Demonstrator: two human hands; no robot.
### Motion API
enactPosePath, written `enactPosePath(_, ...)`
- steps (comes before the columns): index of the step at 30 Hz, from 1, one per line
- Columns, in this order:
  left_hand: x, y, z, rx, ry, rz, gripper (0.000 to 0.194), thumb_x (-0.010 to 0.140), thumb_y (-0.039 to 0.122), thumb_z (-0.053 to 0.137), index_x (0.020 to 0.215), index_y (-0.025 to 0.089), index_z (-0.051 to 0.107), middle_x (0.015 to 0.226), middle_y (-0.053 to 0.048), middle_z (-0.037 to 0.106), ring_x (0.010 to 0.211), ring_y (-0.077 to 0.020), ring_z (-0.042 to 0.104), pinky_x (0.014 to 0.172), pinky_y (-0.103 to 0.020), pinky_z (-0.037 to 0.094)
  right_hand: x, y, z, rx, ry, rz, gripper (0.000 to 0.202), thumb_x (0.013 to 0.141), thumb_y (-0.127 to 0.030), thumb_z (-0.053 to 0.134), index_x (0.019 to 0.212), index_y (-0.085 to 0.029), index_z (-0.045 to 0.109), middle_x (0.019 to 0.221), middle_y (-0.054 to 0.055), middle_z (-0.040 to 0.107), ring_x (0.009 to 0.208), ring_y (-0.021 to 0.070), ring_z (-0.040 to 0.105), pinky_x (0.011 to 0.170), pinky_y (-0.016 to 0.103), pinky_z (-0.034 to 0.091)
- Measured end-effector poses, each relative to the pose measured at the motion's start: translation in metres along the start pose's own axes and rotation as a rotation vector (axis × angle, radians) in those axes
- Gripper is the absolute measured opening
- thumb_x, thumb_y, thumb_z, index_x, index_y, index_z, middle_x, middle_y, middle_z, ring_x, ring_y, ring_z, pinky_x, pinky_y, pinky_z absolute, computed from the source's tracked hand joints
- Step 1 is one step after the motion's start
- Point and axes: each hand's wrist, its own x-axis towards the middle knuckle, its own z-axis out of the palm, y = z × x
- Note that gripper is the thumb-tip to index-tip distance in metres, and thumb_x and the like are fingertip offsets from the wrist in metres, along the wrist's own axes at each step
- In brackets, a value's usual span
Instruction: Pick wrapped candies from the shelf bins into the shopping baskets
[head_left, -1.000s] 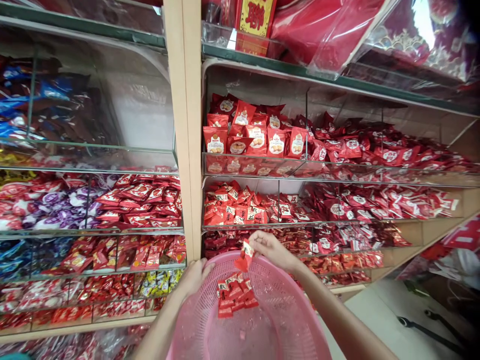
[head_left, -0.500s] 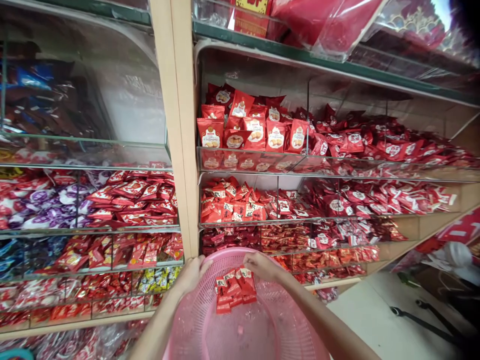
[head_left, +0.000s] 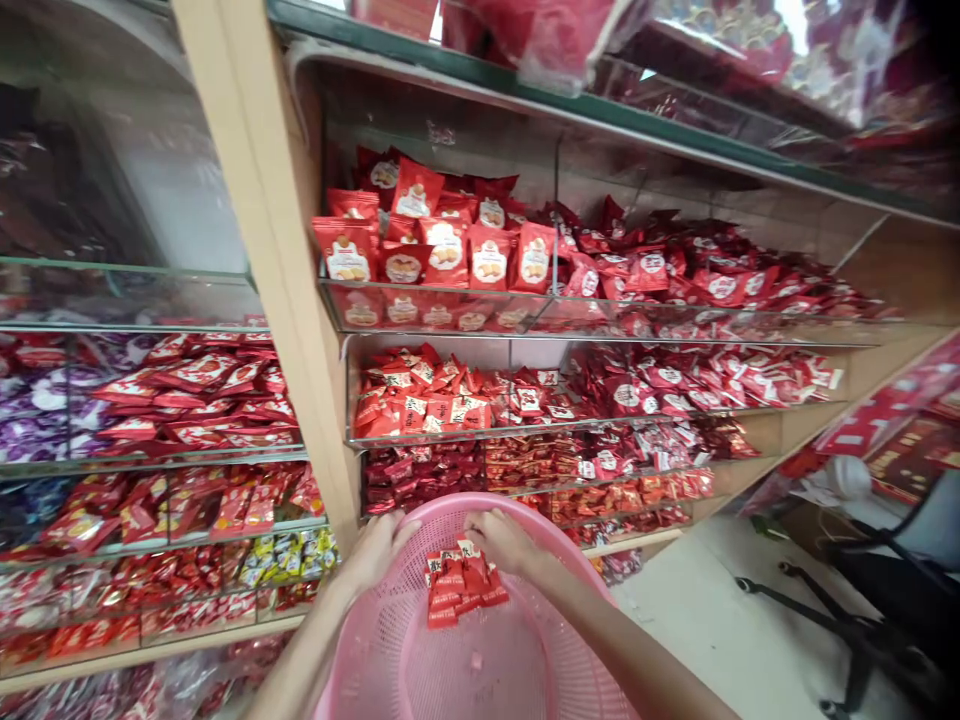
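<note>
A pink plastic basket (head_left: pixel 450 507) with perforated sides is in front of me, low in the view. My left hand (head_left: pixel 381 550) is closed over its upper left rim, the thumb toward the inside. Several small red candy packets (head_left: pixel 461 590) with cream tops and black characters lie fanned together against the basket's inner far side. Over them my right hand (head_left: pixel 499 540) is curled, its fingertips at the top of the upper packets. How firmly these fingers grip is partly hidden. A tiny pale pink spot shows on the basket's floor.
Glass-fronted shelves hold matching red packets (head_left: pixel 439 412), larger red cookie bags (head_left: pixel 446 250) and yellow sweets (head_left: pixel 289 557). A wooden upright (head_left: pixel 259 230) divides the shelves left of the basket. On the right, a black wheeled chair base (head_left: pixel 840 630) stands on the pale floor.
The view has turned right, so the shelves have shifted left. My right hand has moved slightly left and down, and the packets beneath it sit a little differently. My left hand stays on the rim.
</note>
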Motion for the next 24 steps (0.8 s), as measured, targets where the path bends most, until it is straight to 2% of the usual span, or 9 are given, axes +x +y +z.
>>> enactPosePath(7, 0.009, 0.061, 0.054, 0.002, -0.12, 0.071, 0.042, 0.081, 0.053, 0.029, 0.073, 0.018, 0.052, 0.074, -0.003, 0.061, 0.069, -0.0161, 0.054, 0.063, -0.022, 0.034, -0.078, 0.033, -0.027, -0.223, -0.011, 0.287, 0.025, 0.085, -0.02, 0.031, 0.085, -0.018, 0.056, 0.078, 0.007, 0.062, 0.066, 0.017, 0.055, 0.058, 0.027, 0.034)
enactPosePath(11, 0.022, 0.097, 0.085, 0.015, -0.186, 0.151, 0.041, 0.081, 0.051, 0.03, 0.072, 0.018, 0.051, 0.072, -0.003, 0.06, 0.066, -0.0157, 0.053, 0.062, -0.022, 0.034, -0.116, 0.059, -0.041, -0.193, 0.073, 0.379, 0.023, 0.086, -0.021, 0.032, 0.081, -0.019, 0.054, 0.077, 0.006, 0.062, 0.067, 0.0166, 0.058, 0.056, 0.025, 0.033)
enactPosePath(14, 0.036, 0.127, 0.114, 0.0, -0.253, 0.226, 0.041, 0.081, 0.051, 0.03, 0.074, 0.017, 0.053, 0.073, -0.003, 0.06, 0.069, -0.016, 0.053, 0.062, -0.022, 0.034, -0.148, 0.082, -0.055, -0.102, 0.19, 0.439, 0.023, 0.087, -0.024, 0.031, 0.078, -0.019, 0.052, 0.08, 0.006, 0.061, 0.07, 0.0169, 0.059, 0.057, 0.024, 0.033)
enactPosePath(19, 0.067, 0.199, 0.177, 0.0, -0.391, 0.359, 0.04, 0.081, 0.05, 0.031, 0.07, 0.017, 0.052, 0.07, -0.002, 0.06, 0.067, -0.0148, 0.052, 0.062, -0.022, 0.034, -0.22, 0.137, -0.09, -0.007, 0.461, 0.568, 0.025, 0.088, -0.029, 0.029, 0.081, -0.021, 0.052, 0.08, 0.004, 0.06, 0.07, 0.0146, 0.057, 0.062, 0.023, 0.037)
enactPosePath(24, 0.108, 0.286, 0.254, -0.077, -0.536, 0.495, 0.043, 0.08, 0.052, 0.03, 0.073, 0.017, 0.054, 0.065, 0.0, 0.057, 0.061, -0.0137, 0.049, 0.057, -0.021, 0.032, -0.303, 0.215, -0.143, -0.007, 0.704, 0.706, 0.027, 0.087, -0.034, 0.03, 0.089, -0.021, 0.053, 0.083, 0.005, 0.061, 0.07, 0.0158, 0.057, 0.064, 0.025, 0.04)
